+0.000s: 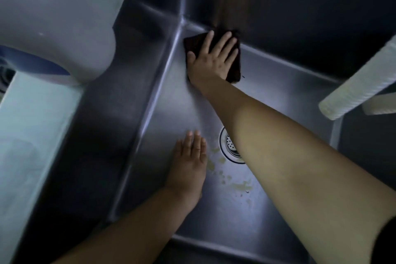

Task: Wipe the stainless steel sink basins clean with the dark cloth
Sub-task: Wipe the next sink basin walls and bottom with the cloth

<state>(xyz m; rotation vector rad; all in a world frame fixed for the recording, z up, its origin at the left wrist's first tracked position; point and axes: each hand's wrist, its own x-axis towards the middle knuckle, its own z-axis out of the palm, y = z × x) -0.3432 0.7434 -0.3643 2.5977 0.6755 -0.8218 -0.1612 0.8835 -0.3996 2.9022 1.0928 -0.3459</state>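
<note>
Stained basin [235, 178] (dark cloth [234, 66] flattened)

head cam: single view, worn on the person's head | faces steeply down into the sink basin [171, 113] | close, arm's reach | drain strainer [230, 146] near centre, both forearms enter from 5 and 7 o'clock | no second view to overlap

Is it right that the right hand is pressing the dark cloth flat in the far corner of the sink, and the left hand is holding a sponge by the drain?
Not quite. The head view shows the left hand empty, lying flat and open on the sink floor beside the drain. The rest is right: the right hand presses the dark cloth flat in the far corner.
</note>
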